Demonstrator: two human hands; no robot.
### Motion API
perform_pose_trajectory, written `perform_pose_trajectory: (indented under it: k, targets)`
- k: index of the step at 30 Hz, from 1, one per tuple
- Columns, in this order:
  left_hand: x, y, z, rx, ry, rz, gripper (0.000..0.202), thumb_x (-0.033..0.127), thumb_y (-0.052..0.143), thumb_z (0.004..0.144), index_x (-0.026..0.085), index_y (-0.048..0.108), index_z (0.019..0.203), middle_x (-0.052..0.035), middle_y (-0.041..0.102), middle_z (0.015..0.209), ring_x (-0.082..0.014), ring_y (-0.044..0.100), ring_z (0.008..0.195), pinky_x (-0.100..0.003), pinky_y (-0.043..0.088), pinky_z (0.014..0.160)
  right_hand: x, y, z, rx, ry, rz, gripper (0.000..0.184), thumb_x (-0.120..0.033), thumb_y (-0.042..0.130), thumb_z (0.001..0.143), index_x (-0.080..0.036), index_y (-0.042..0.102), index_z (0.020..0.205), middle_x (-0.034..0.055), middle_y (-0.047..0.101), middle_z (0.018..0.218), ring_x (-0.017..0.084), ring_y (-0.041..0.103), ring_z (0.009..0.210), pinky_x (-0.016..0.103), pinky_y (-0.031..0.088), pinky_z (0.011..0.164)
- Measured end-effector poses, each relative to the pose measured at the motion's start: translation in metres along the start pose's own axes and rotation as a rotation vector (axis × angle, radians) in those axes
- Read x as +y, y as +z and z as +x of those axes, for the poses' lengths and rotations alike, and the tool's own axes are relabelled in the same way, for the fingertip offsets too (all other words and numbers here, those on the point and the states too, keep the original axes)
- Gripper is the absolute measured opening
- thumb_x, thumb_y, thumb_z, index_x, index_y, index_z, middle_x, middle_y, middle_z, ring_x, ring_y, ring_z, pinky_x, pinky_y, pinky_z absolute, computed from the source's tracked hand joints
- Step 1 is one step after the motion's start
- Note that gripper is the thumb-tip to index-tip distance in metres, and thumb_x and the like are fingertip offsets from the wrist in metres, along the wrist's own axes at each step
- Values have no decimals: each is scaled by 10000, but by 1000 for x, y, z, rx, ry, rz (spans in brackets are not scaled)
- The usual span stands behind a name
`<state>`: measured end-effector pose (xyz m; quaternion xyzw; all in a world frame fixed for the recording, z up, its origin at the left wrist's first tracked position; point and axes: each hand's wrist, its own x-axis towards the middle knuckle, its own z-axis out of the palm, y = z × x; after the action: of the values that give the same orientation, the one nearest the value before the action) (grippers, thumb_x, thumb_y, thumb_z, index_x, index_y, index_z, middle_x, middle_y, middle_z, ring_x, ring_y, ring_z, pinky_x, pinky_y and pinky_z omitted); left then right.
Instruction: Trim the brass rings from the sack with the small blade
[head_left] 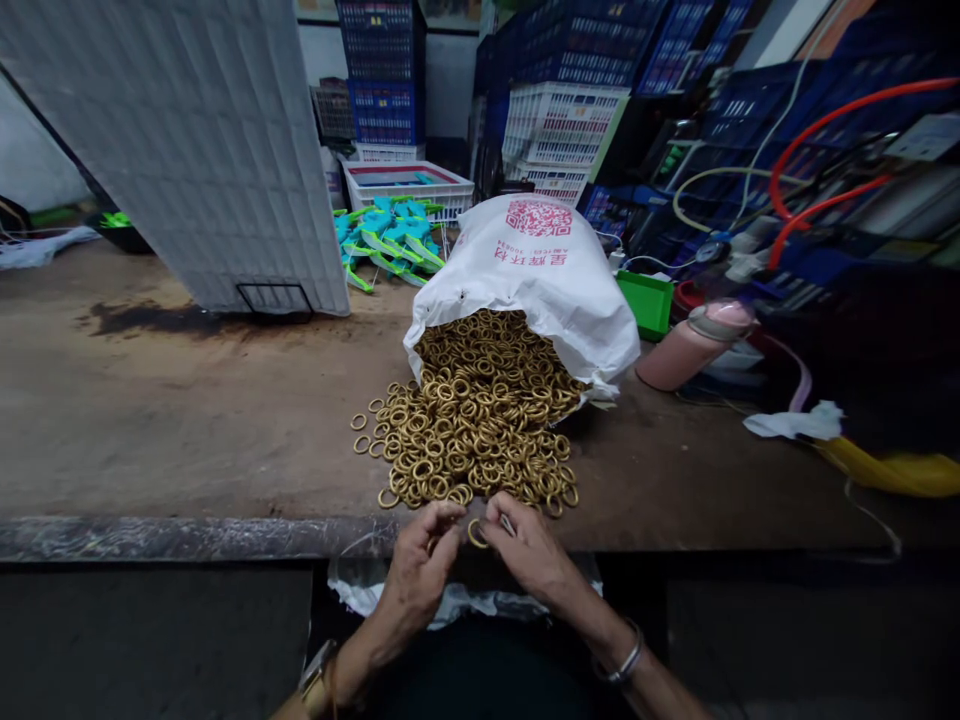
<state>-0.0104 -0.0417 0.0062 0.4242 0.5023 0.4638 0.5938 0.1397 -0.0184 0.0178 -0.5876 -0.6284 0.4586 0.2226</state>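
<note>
A heap of gold-coloured rings (pixel 457 430) spills from the mouth of a white sack (pixel 540 270) onto the table. At the table's front edge my right hand (pixel 529 550) pinches a single gold ring (pixel 475 534) between thumb and fingers. A small pale sliver of something also shows between those fingers; its kind is too small to tell. Just left of the ring, my left hand (pixel 424 560) is closed with thumb and fingers together, and what it holds, if anything, is hidden. Both hands are in front of the heap, apart from each other.
A tilted grey panel (pixel 195 140) stands at left on the brown table (pixel 187 420). Green and turquoise pieces (pixel 390 238) lie behind the sack. At right are a pink bottle (pixel 694 345), a green tray (pixel 645 303) and red hoses. Stacked crates (pixel 559 125) fill the back.
</note>
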Motion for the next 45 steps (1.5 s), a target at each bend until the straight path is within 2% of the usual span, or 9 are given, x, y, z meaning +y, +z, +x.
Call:
perform_pose_trajectory:
  k: [3, 6, 16, 20, 25, 33, 38, 42, 45]
  targets:
    - [0, 0, 0, -61, 208, 164, 159, 214, 560, 749, 168, 665, 858, -65, 664, 851, -180, 584, 810, -274, 431, 753, -6, -3, -1, -147, 128, 362, 139, -282, 457, 702, -207, 357, 642, -84, 354, 491, 67, 309, 461, 184, 234, 439]
    - [0, -3, 0, -98, 280, 224, 179, 180, 536, 764, 195, 682, 866, -66, 681, 850, -190, 601, 807, -282, 435, 757, -10, -3, -3, -189, 224, 552, 179, -296, 506, 658, -203, 357, 627, -91, 341, 490, 47, 259, 432, 174, 162, 387]
    - [2, 2, -8, -96, 236, 152, 129, 225, 589, 741, 189, 683, 821, -62, 664, 738, -183, 583, 693, -274, 430, 688, -14, 6, -6, -264, 318, 800, 233, -350, 542, 678, -206, 359, 679, -112, 360, 488, 11, 201, 350, 154, 119, 366]
    - [1, 5, -7, -14, 185, 148, 112, 266, 581, 742, 168, 634, 745, -27, 608, 663, -141, 529, 612, -237, 410, 605, -8, 9, -6, -130, 193, 652, 285, -477, 456, 753, -198, 413, 711, -94, 379, 498, 33, 236, 376, 168, 174, 371]
    - [2, 8, -6, -14, 17, 30, 195, 345, 577, 734, 161, 542, 679, 33, 497, 537, -85, 428, 474, -189, 342, 468, -5, 11, -6, 25, -42, 270, 291, -450, 492, 748, -175, 485, 655, -47, 455, 564, 79, 404, 539, 200, 334, 524]
    - [-2, 2, -5, -205, -157, -145, 354, 492, 547, 731, 145, 512, 672, 51, 467, 469, -21, 254, 335, -170, 157, 347, -5, 15, -3, 22, -17, 307, 328, -433, 444, 780, -183, 445, 566, -57, 420, 484, 77, 372, 478, 200, 320, 494]
    - [0, 0, -9, -274, -217, -353, 333, 464, 573, 725, 138, 529, 777, 13, 539, 642, -2, 246, 357, -172, 126, 351, 0, 15, 0, 17, -23, 304, 319, -396, 380, 811, -193, 432, 570, -52, 422, 480, 83, 383, 464, 204, 324, 493]
    - [2, 1, -8, -191, -254, -361, 303, 431, 594, 719, 151, 510, 798, 53, 485, 561, -11, 233, 350, -167, 111, 342, 1, 11, -6, 129, -149, -26, 186, -272, 362, 810, -197, 473, 682, -20, 507, 588, 112, 460, 560, 215, 336, 557]
    - [2, 2, -7, -137, -233, -300, 315, 445, 590, 717, 149, 499, 773, 53, 490, 541, -13, 253, 357, -165, 132, 354, 2, 10, -12, 79, -216, -300, 157, -128, 387, 732, -205, 509, 795, 7, 584, 707, 132, 519, 654, 217, 327, 605]
